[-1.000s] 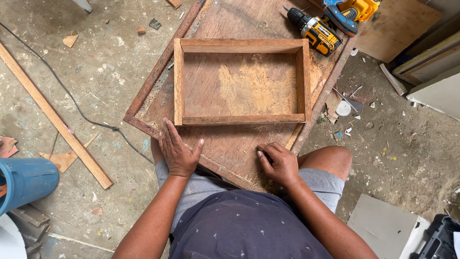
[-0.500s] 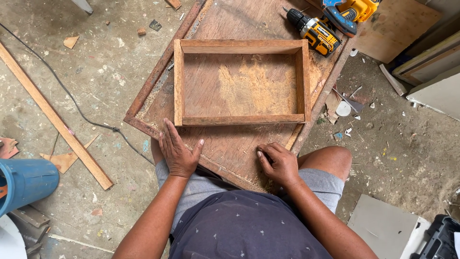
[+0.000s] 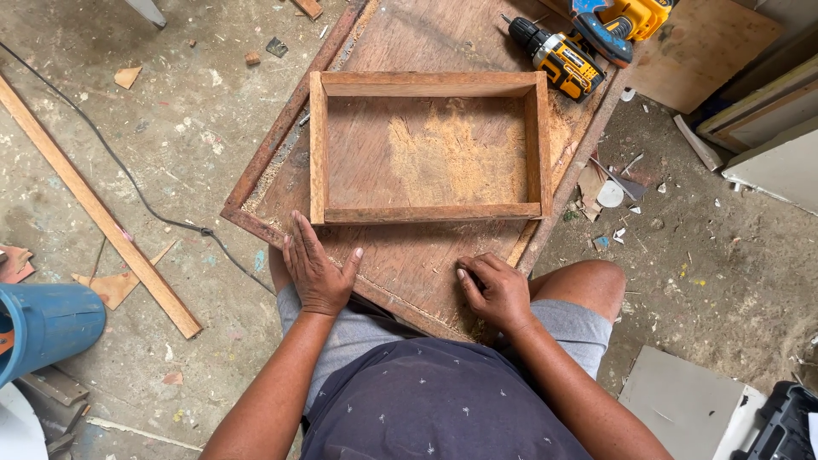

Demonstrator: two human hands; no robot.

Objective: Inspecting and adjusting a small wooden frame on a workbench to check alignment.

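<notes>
Frame (image 3: pixel 426 149) on board (image 3: pixel 409 255), both hands at the near edge.

Left hand (image 3: pixel 315 268): open, flat, palm down on board, fingertips just short of frame's near left corner. Right hand (image 3: pixel 494 290): loosely curled, empty, fingertips on board near its edge. Frame: rectangular, wood, lying flat mid-board, sawdust inside. Drill (image 3: pixel 558 55): yellow and black, at board's far right corner. Batten (image 3: pixel 94 209) and cable (image 3: pixel 128 175): on floor, left.

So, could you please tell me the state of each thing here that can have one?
Left hand: open, flat on the board.
Right hand: fingers curled, resting on the board.
Frame: assembled, lying flat, sawdust inside.
Drill: lying on its side, unheld.
Cable: slack on the floor.
</notes>
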